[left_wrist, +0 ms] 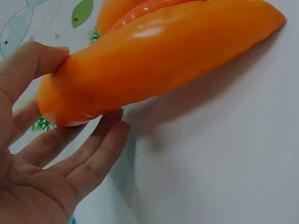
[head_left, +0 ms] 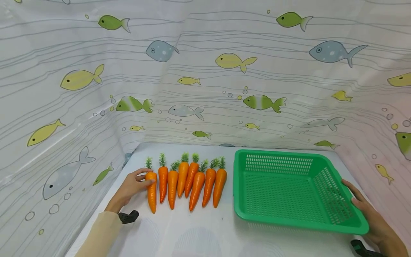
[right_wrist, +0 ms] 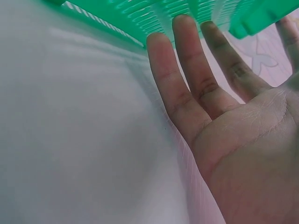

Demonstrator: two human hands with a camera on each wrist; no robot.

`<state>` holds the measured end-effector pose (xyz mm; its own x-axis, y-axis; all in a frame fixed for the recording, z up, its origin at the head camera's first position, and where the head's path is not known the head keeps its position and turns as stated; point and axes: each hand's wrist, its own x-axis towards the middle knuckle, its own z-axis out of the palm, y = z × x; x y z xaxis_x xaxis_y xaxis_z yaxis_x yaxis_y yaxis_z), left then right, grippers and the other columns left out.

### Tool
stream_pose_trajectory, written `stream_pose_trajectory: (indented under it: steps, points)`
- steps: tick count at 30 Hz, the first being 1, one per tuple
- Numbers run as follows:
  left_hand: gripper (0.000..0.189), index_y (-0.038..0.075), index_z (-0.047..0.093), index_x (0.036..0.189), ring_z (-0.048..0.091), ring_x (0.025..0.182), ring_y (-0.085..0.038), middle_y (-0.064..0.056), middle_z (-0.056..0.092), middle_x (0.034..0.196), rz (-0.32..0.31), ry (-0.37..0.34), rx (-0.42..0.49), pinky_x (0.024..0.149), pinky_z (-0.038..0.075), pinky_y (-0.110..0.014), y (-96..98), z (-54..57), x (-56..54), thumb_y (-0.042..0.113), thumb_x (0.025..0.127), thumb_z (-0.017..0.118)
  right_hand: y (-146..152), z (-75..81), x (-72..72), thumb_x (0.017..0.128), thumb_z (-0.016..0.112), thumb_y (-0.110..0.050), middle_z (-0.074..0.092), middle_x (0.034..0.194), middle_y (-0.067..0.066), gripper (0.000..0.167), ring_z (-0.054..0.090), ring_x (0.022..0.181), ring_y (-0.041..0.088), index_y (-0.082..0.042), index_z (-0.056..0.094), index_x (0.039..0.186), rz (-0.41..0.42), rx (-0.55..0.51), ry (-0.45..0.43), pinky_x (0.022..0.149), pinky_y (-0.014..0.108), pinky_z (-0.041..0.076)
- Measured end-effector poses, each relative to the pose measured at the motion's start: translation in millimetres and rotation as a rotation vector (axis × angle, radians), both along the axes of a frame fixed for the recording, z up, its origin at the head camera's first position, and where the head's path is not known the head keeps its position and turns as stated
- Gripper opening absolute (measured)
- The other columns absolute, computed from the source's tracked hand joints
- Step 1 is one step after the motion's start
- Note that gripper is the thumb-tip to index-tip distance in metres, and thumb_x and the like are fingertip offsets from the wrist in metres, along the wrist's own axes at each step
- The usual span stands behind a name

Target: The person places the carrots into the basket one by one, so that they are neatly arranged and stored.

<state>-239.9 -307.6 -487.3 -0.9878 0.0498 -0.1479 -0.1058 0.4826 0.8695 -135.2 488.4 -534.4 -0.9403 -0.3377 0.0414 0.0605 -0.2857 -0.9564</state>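
Note:
My left hand pinches the thick top of the leftmost orange carrot, thumb on one side and fingers on the other. In the left wrist view this carrot slants across, its tip away from the palm. Several more carrots with green tufts lie in a row to its right. At the right, my right hand holds the side rim of a green plastic basket. Seen from the right wrist, its fairly straight fingers reach the outside wall; the thumb is out of that view.
A white table carries the carrots and the basket. Fish-patterned sheeting rises behind and along both sides. Dark wrist-worn devices sit by both wrists. Inside the basket only its slotted green floor shows.

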Motion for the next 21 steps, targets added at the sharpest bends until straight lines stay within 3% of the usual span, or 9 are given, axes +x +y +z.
stream_pose_trajectory:
  steps: [2, 5, 11, 18, 21]
  points:
    - [0.064, 0.007, 0.054, 0.145, 0.044, 0.139, -0.049, -0.029, 0.047, 0.15, -0.007, 0.007, 0.017, 0.094, 0.057, -0.047, -0.6, 2.4, 0.6, 0.032, 0.093, 0.08, -1, -0.1, -0.1, 0.111, 0.021, -0.017, 0.056, 0.141, -0.017, 0.058, 0.071, 0.11, 0.024, -0.048, 0.021, 0.161, -0.007, 0.001, 0.004, 0.082, 0.052, 0.061]
    - [0.065, 0.006, 0.052, 0.147, 0.052, 0.131, -0.048, -0.028, 0.044, 0.152, -0.019, 0.028, 0.007, 0.092, 0.059, -0.045, -1.0, 6.7, 1.7, 0.033, 0.094, 0.079, -1, -0.3, -0.3, 0.111, 0.022, -0.018, 0.055, 0.14, -0.019, 0.058, 0.071, 0.109, 0.023, -0.048, 0.024, 0.161, -0.029, 0.019, 0.004, 0.08, 0.053, 0.061]
    - [0.068, 0.011, 0.054, 0.147, 0.064, 0.116, -0.038, -0.02, 0.046, 0.153, -0.017, 0.094, -0.052, 0.1, 0.054, -0.051, 2.4, 17.0, -1.9, 0.044, 0.092, 0.078, -1, -0.7, -0.2, 0.111, 0.024, -0.018, 0.057, 0.137, -0.019, 0.057, 0.073, 0.103, 0.025, -0.051, 0.028, 0.158, -0.058, 0.033, -0.01, 0.078, 0.053, 0.061]
    - [0.075, 0.013, 0.051, 0.15, 0.059, 0.126, -0.042, -0.02, 0.04, 0.158, -0.047, 0.078, 0.0, 0.107, 0.046, -0.058, 17.1, 29.5, -6.1, 0.044, 0.089, 0.081, 1, -1.3, 0.8, 0.111, 0.021, -0.017, 0.055, 0.14, -0.017, 0.059, 0.072, 0.107, 0.026, -0.049, 0.022, 0.161, -0.014, 0.009, 0.005, 0.08, 0.054, 0.061]
    - [0.076, 0.015, 0.05, 0.151, 0.058, 0.127, -0.042, -0.018, 0.039, 0.159, -0.065, 0.079, 0.018, 0.108, 0.045, -0.058, 24.7, 35.7, -7.0, 0.041, 0.088, 0.083, 0, -1.8, 0.3, 0.111, 0.025, -0.02, 0.053, 0.14, -0.021, 0.057, 0.071, 0.107, 0.023, -0.048, 0.022, 0.161, -0.056, 0.054, 0.009, 0.079, 0.054, 0.06]
